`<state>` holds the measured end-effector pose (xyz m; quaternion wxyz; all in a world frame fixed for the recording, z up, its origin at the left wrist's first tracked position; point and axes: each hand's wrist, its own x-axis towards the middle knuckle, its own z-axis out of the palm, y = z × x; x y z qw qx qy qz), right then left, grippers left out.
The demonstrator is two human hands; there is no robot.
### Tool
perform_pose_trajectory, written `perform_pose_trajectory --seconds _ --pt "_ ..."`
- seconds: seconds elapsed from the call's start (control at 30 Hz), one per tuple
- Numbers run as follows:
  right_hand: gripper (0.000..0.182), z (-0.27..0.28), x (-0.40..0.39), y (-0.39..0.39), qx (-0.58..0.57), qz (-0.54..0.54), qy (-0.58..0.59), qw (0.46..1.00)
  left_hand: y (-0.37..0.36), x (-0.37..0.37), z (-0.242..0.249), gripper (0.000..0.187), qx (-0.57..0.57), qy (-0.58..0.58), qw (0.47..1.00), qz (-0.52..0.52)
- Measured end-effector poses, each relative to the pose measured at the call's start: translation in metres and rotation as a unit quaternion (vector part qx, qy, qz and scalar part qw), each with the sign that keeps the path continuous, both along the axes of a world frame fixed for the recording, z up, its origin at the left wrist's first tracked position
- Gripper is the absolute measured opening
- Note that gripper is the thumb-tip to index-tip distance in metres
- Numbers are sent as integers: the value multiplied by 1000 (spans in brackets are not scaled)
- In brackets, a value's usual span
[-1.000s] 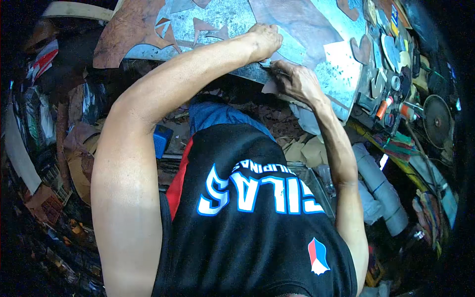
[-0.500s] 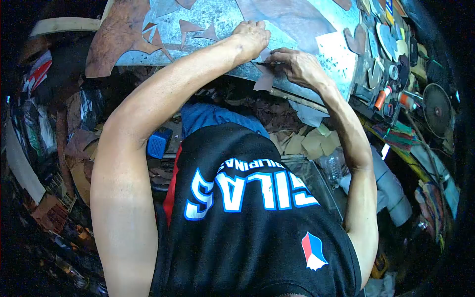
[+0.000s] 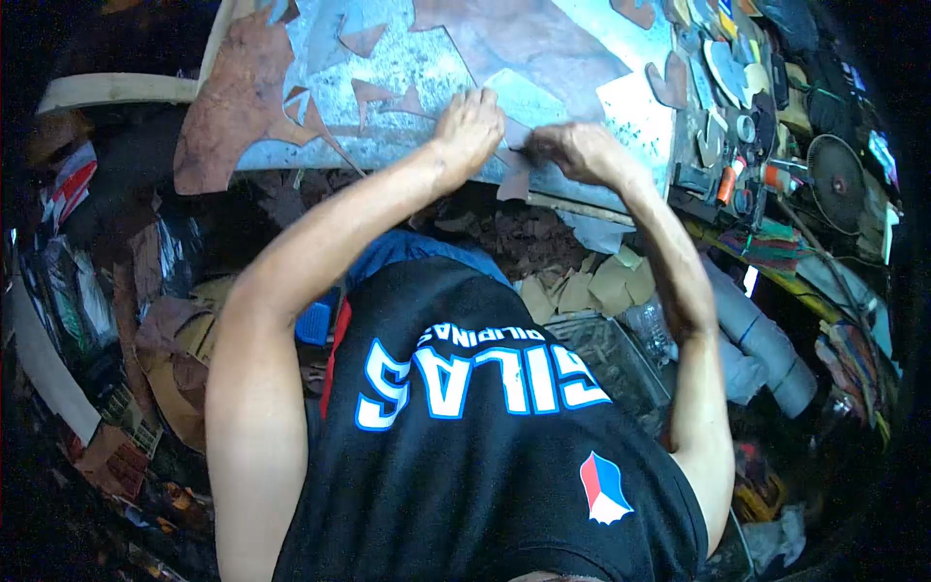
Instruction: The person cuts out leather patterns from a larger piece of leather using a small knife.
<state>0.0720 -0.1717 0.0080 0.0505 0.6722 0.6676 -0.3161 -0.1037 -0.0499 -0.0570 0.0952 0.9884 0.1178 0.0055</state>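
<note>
My left hand (image 3: 470,128) lies on the near part of a metal-topped table (image 3: 393,82), fingers stretched forward and pressing down beside thin brown leather. My right hand (image 3: 577,153) is just to its right, fingers closed around a dark, pointed tool (image 3: 516,148); blur and the fingers hide most of it. Close to the tool tip, a small brown leather piece (image 3: 513,185) hangs over the table's front edge. Beyond the hands spreads a larger brown leather sheet (image 3: 572,44). A pale angular piece (image 3: 524,92) lies between the hands and that sheet.
A brown hide (image 3: 228,107) drapes off the table's left side, with cut scraps (image 3: 367,39) near it. At right are stacked patterns (image 3: 722,73), an orange-labelled container (image 3: 729,182) and a round fan (image 3: 836,182). Tan offcuts (image 3: 582,291) lie below the table edge.
The view has shifted, so the table sits lower and further left. My left hand has drawn slightly back toward me. My right hand has turned, its fingers now more curled and blurred around the tool.
</note>
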Motion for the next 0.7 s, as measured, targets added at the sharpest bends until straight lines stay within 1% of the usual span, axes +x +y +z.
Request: perform_pose_trajectory --seconds 0.03,0.07,0.1,0.13,0.17,0.23,0.27,0.33,0.37,0.4,0.47,0.5,0.53,0.57,0.6,0.63,0.67,0.7 --pt "44 12 -9 -8 33 -24 -12 999 -5 -4 4 19 14 -1 1000 3" --pt "37 21 -14 -17 63 -74 3 995 -10 -4 7 18 25 -3 1000 5" --pt "35 28 -20 -23 81 -149 39 985 -14 -3 5 21 63 9 998 -2" --pt "33 32 -28 -29 96 -225 73 967 -17 -5 7 21 56 3 998 -8" --pt "33 36 -40 -37 98 -233 62 966 -19 -11 11 22 64 7 998 -6" --pt "29 33 -50 -58 81 -411 13 908 -18 -5 9 26 58 32 998 -23" --pt "28 26 -54 -73 100 -443 5 891 -17 -3 5 26 49 22 998 -38" --pt "29 17 -57 -99 144 -455 -12 879 -16 -2 1 31 69 19 997 -20" --pt "32 13 -56 -109 145 -470 -8 870 -14 -2 1 31 84 18 996 -33" --pt "32 23 -50 -111 133 -470 -6 873 -20 1 8 31 74 25 996 -32" --pt "33 28 -38 -108 120 -500 -2 858 -19 8 12 31 41 37 999 2" --pt "33 27 -25 -105 125 -492 1 862 -22 14 13 32 14 70 997 14" --pt "33 25 -13 -100 123 -486 7 865 -25 18 15 32 14 76 997 21" --pt "33 21 1 -91 121 -481 19 868 -27 21 16 34 17 51 997 56" --pt "33 19 15 -78 118 -471 33 873 -30 25 16 38 19 28 995 97" --pt "30 25 25 -62 115 -441 37 889 -34 29 24 49 -36 66 989 124" --pt "30 14 38 -49 117 -421 57 898 -37 33 28 49 -25 78 985 149" --pt "28 0 48 -35 156 -354 67 920 -41 36 35 50 -36 80 981 172"
